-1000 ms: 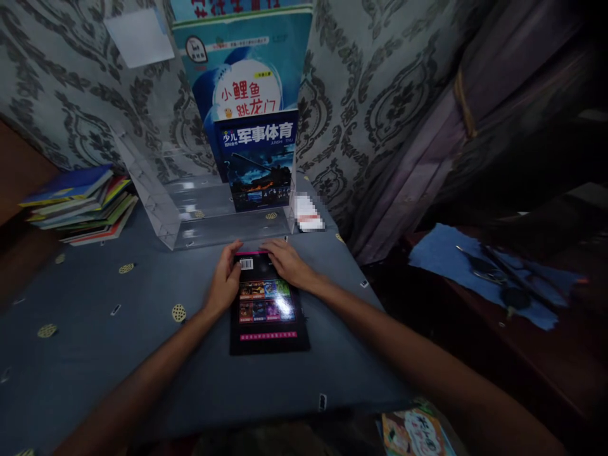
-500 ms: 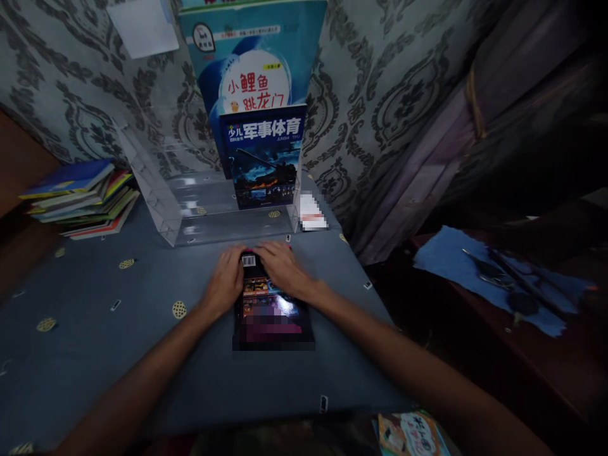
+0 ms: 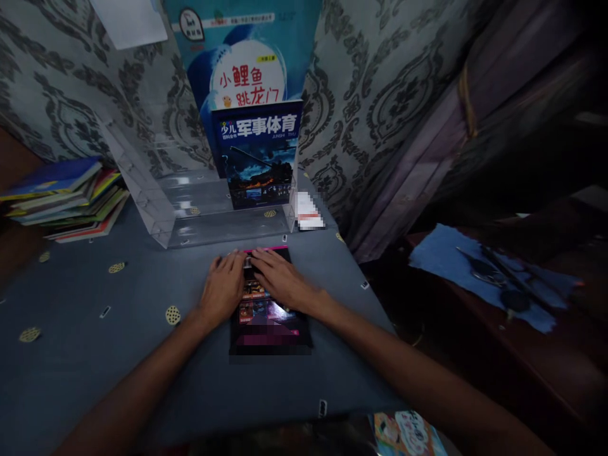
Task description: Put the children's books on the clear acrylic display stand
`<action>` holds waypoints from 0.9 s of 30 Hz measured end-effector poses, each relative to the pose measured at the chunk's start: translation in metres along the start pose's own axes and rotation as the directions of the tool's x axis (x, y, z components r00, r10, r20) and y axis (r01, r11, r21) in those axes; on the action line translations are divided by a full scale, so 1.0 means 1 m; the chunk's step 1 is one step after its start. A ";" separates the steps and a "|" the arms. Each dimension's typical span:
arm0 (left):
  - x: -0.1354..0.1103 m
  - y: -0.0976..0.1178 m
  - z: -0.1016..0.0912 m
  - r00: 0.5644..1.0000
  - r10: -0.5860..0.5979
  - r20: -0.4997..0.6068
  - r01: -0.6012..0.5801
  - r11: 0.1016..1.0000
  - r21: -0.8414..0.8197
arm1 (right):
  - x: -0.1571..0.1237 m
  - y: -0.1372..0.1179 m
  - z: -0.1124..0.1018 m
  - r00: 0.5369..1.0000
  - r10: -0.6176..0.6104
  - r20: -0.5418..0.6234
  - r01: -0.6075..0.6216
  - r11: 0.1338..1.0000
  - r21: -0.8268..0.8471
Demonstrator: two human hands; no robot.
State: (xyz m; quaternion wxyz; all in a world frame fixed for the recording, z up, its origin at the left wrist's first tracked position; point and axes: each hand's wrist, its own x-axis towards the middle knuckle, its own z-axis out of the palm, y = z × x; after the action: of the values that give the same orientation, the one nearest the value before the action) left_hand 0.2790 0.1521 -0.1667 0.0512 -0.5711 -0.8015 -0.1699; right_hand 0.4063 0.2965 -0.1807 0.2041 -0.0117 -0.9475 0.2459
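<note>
A dark book (image 3: 273, 310) lies on the tabletop, with small colored pictures, a barcode and pink areas on its cover. My left hand (image 3: 222, 286) rests on its upper left side, fingers stretched forward and lying flat. Flat on the upper middle of the cover lies my right hand (image 3: 281, 278), its fingertips beside those of the left. Both hands are open and cover part of the book. Just beyond stands a clear acrylic rack (image 3: 156, 212), which holds a blue book with a tank on it (image 3: 263, 158) and, behind that, a taller teal book (image 3: 256, 47).
A pile of books (image 3: 71, 196) sits at the left of the patterned tablecloth (image 3: 142, 342). White paper (image 3: 308, 212) lies right of the rack. On a lower surface to the right is a blue cloth (image 3: 437, 253) with tools. Another colorful book (image 3: 408, 434) shows below the table's front edge.
Both hands have slid slightly down the cover, toward me, uncovering its pink top edge. The surroundings appear shifted a little left as the camera moved.
</note>
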 end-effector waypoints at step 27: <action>0.004 0.001 -0.012 0.990 0.122 0.067 -0.125 0.992 0.033 | -0.022 0.033 -0.014 0.984 0.144 -0.109 -0.138 0.989 0.060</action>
State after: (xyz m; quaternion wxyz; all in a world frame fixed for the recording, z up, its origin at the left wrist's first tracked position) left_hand 0.2771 0.1520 -0.1539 0.0463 -0.6238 -0.7688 -0.1331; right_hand 0.4299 0.3291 -0.1932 0.2396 -0.0874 -0.9244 0.2835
